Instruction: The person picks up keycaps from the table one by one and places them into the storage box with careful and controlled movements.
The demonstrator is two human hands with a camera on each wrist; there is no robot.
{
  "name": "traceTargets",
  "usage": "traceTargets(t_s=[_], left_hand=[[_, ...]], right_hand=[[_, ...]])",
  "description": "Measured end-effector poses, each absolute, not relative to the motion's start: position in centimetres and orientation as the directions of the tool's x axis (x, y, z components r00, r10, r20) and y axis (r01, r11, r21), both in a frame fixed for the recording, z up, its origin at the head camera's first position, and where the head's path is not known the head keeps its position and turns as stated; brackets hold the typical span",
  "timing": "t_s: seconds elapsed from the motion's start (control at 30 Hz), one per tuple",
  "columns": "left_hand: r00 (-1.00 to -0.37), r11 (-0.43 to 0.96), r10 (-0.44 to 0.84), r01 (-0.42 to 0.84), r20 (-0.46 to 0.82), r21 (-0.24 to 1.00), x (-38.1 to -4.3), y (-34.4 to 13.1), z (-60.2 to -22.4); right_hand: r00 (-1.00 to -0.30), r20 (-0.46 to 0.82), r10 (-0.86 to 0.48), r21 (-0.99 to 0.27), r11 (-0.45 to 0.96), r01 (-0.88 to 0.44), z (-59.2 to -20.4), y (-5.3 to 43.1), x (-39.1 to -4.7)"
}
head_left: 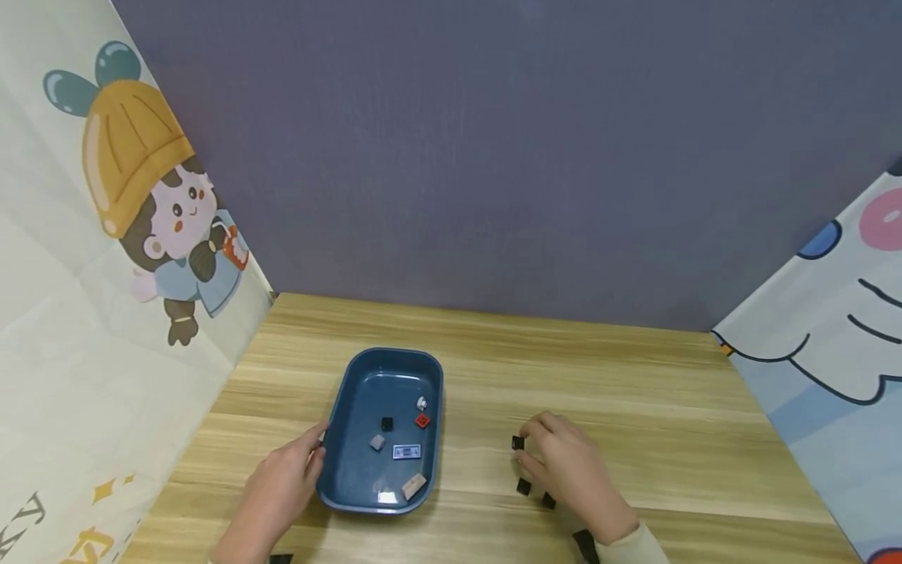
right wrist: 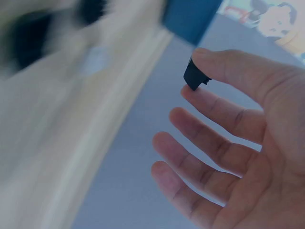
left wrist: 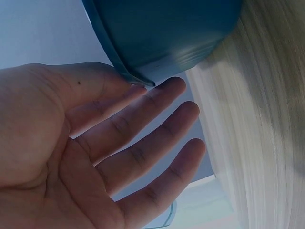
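A dark blue tray (head_left: 380, 511) stands left of centre on the table, with several small keycaps in it, among them a red one (head_left: 423, 421) and a pale wide one (head_left: 413, 486). My left hand (head_left: 282, 478) holds its left rim between thumb and index finger, the other fingers stretched loosely below. To the right of the tray, my right hand (head_left: 574, 470) pinches a black keycap (right wrist: 195, 75) between thumb and index fingertip, its remaining fingers spread. Two more black keycaps, one (head_left: 524, 486) beside the hand and another (head_left: 549, 500) partly behind it, lie on the wood.
The wood-grain table (head_left: 634, 392) ends at a grey-blue back wall (head_left: 451, 157). Cartoon-printed sheets flank it, one (head_left: 42, 235) on the left and one (head_left: 860, 407) on the right. Dark shapes near the lens in the right wrist view are blurred.
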State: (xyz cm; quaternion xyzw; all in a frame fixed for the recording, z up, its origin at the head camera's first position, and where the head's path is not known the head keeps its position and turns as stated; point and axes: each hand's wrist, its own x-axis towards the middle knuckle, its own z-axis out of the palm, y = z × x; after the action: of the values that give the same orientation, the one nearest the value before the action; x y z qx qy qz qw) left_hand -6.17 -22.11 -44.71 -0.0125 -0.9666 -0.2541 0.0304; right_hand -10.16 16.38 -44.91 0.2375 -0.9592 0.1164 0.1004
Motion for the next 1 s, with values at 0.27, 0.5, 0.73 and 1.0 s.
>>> traceTargets(t_s=[0.27, 0.5, 0.73, 1.0], left_hand=[[-0.997, 0.874, 0.007, 0.045, 0.079, 0.485, -6.1, -22.1, -44.7], [-0.998, 0.874, 0.005, 0.039, 0.07, 0.485, -6.2, -22.1, -44.8], [-0.998, 0.871, 0.005, 0.037, 0.067, 0.49, -6.2, -22.1, -44.8], [-0.997, 0.87, 0.002, 0.036, 0.071, 0.492, -6.1, -22.2, -44.8]], right_hand=[[-0.762, 0.329, -0.558, -0.14, 0.769, -0.624, -42.2, 10.9, -11.1], [-0.706, 0.337, -0.623, -0.129, 0.713, -0.69, -41.2, 7.1, -11.1], [-0.698, 0.314, -0.644, -0.123, 0.702, -0.702, -41.2, 5.7, -11.1], [-0.72, 0.309, -0.621, -0.181, 0.705, -0.686, -41.3, 6.5, -11.0]])
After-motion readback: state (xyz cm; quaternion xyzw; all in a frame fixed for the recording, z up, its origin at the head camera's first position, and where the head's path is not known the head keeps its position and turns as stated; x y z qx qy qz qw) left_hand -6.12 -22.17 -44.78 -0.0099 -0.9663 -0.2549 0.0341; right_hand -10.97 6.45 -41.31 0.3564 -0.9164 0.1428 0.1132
